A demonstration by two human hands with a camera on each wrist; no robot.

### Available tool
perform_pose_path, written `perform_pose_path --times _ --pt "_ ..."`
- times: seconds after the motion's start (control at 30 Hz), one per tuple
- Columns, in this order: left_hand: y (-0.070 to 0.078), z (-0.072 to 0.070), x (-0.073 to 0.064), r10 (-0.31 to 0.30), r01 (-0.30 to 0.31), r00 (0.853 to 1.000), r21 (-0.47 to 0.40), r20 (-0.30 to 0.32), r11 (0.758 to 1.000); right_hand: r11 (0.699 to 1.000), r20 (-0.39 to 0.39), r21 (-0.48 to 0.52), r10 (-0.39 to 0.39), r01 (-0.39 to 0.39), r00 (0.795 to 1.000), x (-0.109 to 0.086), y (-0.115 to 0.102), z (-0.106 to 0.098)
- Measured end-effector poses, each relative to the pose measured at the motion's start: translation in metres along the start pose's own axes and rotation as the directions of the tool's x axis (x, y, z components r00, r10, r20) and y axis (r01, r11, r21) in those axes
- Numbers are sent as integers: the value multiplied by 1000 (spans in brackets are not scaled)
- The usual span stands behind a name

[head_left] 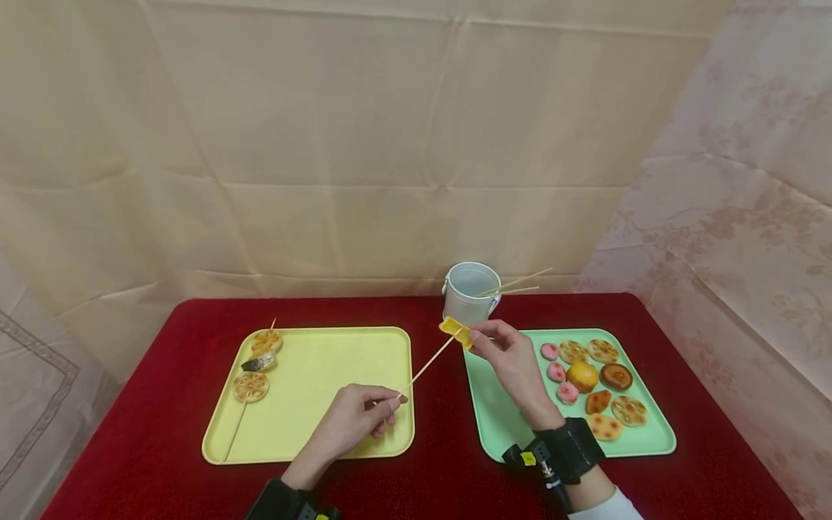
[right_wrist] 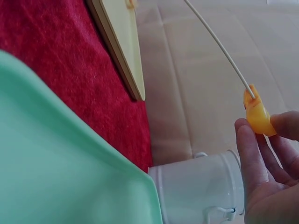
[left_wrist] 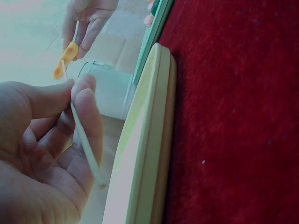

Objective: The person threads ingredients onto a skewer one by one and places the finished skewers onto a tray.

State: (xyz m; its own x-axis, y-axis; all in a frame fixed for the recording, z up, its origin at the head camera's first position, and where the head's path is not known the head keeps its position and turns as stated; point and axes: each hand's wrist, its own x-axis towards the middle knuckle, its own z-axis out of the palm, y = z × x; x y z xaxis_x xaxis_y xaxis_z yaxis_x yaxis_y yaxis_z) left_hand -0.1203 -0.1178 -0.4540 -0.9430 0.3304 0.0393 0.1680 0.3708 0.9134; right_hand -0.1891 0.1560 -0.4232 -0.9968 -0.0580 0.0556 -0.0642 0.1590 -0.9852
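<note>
My left hand (head_left: 354, 417) pinches a thin wooden skewer (head_left: 432, 360) between thumb and fingers, over the right side of the yellow tray (head_left: 325, 329). The skewer slants up to the right. At its far end is a yellow-orange food piece (head_left: 457, 332), which my right hand (head_left: 510, 361) pinches between thumb and fingertips. In the right wrist view the skewer tip meets the piece (right_wrist: 258, 116); how deep it goes in cannot be made out. On the yellow tray's left lies a skewer holding two round lotus-root-like slices (head_left: 250, 387) and a dark, silvery piece (head_left: 260, 362) between them.
The green tray (head_left: 489, 404) on the right bears pink balls (head_left: 556, 372), lotus-like slices (head_left: 629, 410), a yellow round piece (head_left: 582, 376), a brown mushroom-like cap (head_left: 616, 377) and other pieces. Behind it stands a white bucket (head_left: 466, 307) with skewers (head_left: 523, 279). Red cloth (head_left: 442, 462) covers the table.
</note>
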Motion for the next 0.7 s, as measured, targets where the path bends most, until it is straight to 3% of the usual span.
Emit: perform_pose_path --times 0.33,0.7 --pt "4 10 2 -64 45 992 -162 -111 986 1000 60 -5 2 -2 998 -3 2 11" --pt "11 22 11 -112 57 974 -265 -195 962 991 60 74 103 -107 993 6 1 17"
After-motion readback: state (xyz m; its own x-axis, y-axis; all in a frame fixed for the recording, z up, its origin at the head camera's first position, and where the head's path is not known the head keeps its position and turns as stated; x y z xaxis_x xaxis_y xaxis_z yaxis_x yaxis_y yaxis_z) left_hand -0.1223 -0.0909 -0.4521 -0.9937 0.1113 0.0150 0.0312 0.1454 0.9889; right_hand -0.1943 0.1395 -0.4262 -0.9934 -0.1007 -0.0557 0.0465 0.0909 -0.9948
